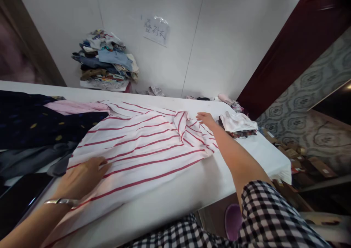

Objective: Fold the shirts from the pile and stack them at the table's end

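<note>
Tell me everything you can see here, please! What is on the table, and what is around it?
striped shirt: one, white with red stripes, spread flat in the middle of the table
table: one, white, running across the view
dark garment: one, navy with small yellow marks, at the table's left end
pink cloth: one, pale pink, lying on the dark garment
small clothes heap: one, white on top, at the table's far right
clothes pile: one, mixed blues and browns, stacked against the wall
paper sign: one, white with handwriting, stuck on the wall
boxes: several, brown, on the floor to the right
left hand: flat on the shirt's near edge, silver bracelet at the wrist
right hand: fingers on the shirt's bunched far end
</note>
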Tool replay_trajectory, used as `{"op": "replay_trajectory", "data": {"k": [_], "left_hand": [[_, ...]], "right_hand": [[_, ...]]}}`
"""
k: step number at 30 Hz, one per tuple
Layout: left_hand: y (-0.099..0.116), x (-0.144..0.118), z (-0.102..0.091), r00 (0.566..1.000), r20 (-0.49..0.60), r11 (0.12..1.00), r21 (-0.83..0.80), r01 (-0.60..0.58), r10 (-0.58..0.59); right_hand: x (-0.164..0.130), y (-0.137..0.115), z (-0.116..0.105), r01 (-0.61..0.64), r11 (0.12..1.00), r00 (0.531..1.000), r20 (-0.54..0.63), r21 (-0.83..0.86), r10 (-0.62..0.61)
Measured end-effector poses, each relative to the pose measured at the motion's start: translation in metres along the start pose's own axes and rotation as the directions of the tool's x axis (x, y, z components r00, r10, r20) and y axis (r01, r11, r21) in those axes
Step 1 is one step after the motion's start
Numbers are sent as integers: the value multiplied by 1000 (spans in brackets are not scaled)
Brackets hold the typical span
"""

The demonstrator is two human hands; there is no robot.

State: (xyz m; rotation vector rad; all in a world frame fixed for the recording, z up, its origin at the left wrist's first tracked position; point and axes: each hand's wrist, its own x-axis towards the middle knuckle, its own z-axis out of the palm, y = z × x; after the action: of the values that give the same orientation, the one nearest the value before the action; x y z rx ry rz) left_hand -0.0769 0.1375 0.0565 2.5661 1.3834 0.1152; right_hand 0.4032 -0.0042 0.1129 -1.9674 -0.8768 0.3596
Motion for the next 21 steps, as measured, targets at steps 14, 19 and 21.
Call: {"op": "replay_trajectory", "data": {"k": [14, 19, 21], "left_hand": [[213, 85, 8, 902, -45, 893, -123, -432, 430], [294, 127, 37, 892, -22, 891, -48, -452, 451], [315, 141, 49, 902, -2, 902, -21, -431, 431]], "right_hand": [[-115, 90, 37, 334, 674, 939, 292, -659, -180], [-110, 92, 38, 356, 653, 934, 274, -668, -229], [-111, 93, 38, 360, 659, 933, 267, -660, -242]]}}
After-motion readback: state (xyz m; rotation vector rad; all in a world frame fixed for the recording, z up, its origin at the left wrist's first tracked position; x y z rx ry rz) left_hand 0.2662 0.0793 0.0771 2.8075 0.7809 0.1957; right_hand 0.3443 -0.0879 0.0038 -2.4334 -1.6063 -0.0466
